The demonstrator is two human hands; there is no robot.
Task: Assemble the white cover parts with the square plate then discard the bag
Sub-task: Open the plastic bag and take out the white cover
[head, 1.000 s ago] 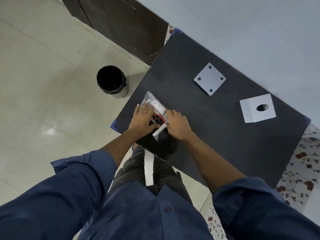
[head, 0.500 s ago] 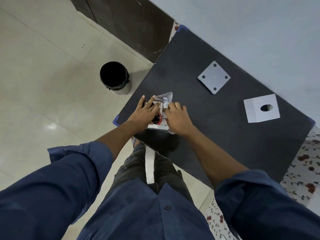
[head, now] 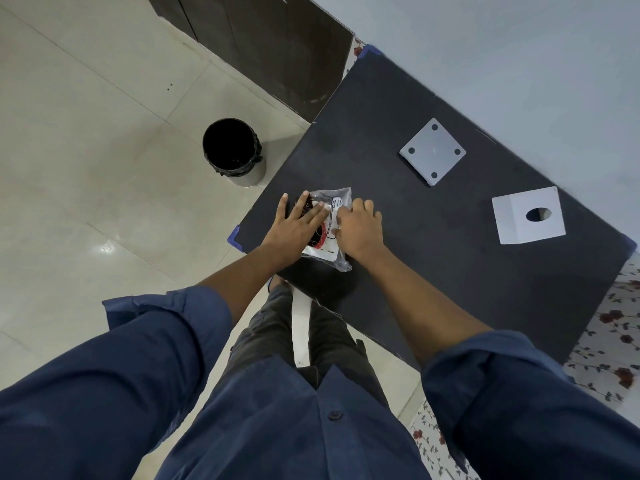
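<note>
**Ana:** Hands first. Why are both on the bag (head: 330,216) and nothing else?

**Ben:** It lies flat on the dark surface (head: 450,271), near the edge closest to the person. The left hand (head: 294,230) is spread flat over it, fingers (head: 313,211) extended and pressing down, not curled around anything. I read that as pinning it so it cannot slide.

**Ana:** And the right hand (head: 360,230)?

**Ben:** Its fingers are bent at the bag's right side, touching the plastic. They look pinched on the film, but the tips are hidden under the hand, so I cannot tell for sure whether they have a grip. One hand pinning while the other works an edge suggests opening it.

**Ana:** So what's inside?

**Ben:** Something white at the near end, red and dark print, a label. Likely the small parts, though I can't make them out.

**Ana:** And the rest of the kit?

**Ben:** The plate (head: 433,152), with a hole at each corner, lies well apart toward the wall. The cover (head: 528,216), white with an oval hole, sits further right. Both are untouched, so assembly hasn't begun.

**Ana:** The bin (head: 235,154)?

**Ben:** On the floor just beside the surface's left edge, open-topped, on the left hand's side. Handy for dropping the bag once it's emptied.
</note>
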